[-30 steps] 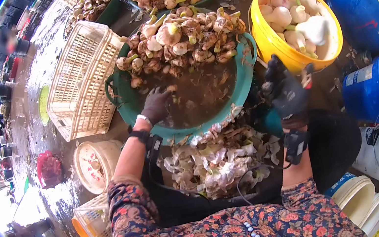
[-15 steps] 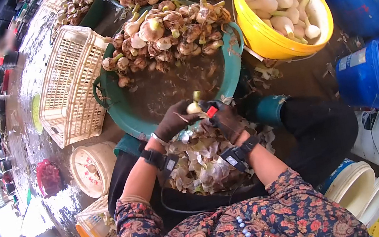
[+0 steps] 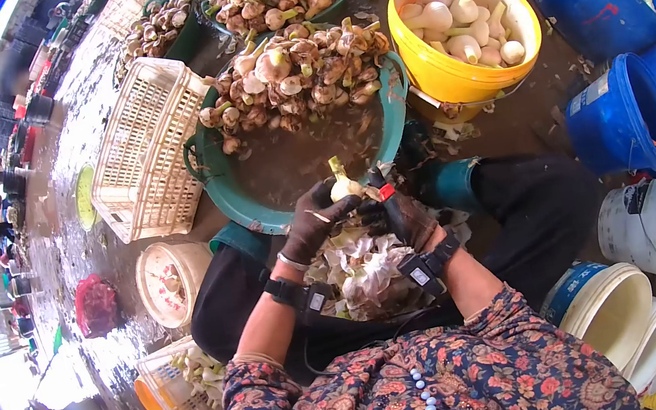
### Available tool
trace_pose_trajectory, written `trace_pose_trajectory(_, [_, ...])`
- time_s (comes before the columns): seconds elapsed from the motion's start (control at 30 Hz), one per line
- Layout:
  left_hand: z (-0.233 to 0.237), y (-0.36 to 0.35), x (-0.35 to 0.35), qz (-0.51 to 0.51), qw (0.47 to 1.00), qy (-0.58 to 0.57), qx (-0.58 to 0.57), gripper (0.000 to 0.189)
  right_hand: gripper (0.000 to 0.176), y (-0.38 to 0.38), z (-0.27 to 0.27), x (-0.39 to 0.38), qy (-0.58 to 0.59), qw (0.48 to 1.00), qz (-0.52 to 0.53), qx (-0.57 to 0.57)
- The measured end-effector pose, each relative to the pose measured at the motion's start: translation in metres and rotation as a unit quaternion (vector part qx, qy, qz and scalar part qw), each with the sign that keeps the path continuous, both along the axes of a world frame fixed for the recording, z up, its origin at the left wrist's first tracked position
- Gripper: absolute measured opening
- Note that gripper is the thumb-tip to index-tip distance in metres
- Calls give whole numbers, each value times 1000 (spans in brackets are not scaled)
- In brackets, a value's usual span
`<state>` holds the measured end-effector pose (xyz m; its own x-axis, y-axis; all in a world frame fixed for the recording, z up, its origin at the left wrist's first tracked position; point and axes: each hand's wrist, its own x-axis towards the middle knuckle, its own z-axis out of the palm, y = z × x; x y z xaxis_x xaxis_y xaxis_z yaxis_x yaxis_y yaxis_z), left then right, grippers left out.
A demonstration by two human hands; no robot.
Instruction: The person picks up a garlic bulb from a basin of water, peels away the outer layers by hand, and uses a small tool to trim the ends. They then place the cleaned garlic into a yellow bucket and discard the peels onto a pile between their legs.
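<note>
My left hand [image 3: 309,223], in a dark glove, is closed around a pale garlic bulb [image 3: 344,188] whose short green stem points up. Beside it, my right hand [image 3: 405,214], also gloved, has its fingers curled in. A red band [image 3: 386,191] shows at those fingers; whether it wraps a finger or a small dark tool I cannot make out. Both hands are over the near edge of a green tub [image 3: 215,197], where unpeeled garlic [image 3: 298,72] is piled at the far side. Below the hands lies a heap of papery garlic skins [image 3: 361,277] between my legs.
A yellow bucket [image 3: 431,73] of peeled garlic stands at the upper right. White crates [image 3: 147,148] and a white bucket [image 3: 152,276] are on the left. Blue containers [image 3: 610,130], a white bucket of peeled garlic [image 3: 636,229] and stacked buckets [image 3: 611,314] line the right.
The garlic bulb now sits more upright in my left hand, with its stem up. My right hand has drawn slightly away from it. The whole view has shifted a little.
</note>
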<state>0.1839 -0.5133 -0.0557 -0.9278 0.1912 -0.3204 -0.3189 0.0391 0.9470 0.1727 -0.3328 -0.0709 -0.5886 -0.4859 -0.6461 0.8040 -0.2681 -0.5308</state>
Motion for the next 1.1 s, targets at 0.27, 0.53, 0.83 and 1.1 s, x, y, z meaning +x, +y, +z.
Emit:
trace_pose_trajectory(0.27, [29, 19, 12, -19, 836, 379, -396, 50, 52, 0, 13, 9, 95, 991, 21, 89])
trace_pose_trajectory(0.53, [1, 10, 17, -102, 842, 300, -437, 19, 30, 3, 1, 4, 118, 987, 67, 89])
trace_pose_trajectory(0.83, [6, -8, 23, 116, 967, -110, 200, 20, 56, 10, 3, 1, 317, 942, 80, -78])
trace_pose_trajectory(1.1, [-6, -15, 28, 122, 979, -109, 121, 21, 36, -11, 9, 15, 684, 612, 62, 391])
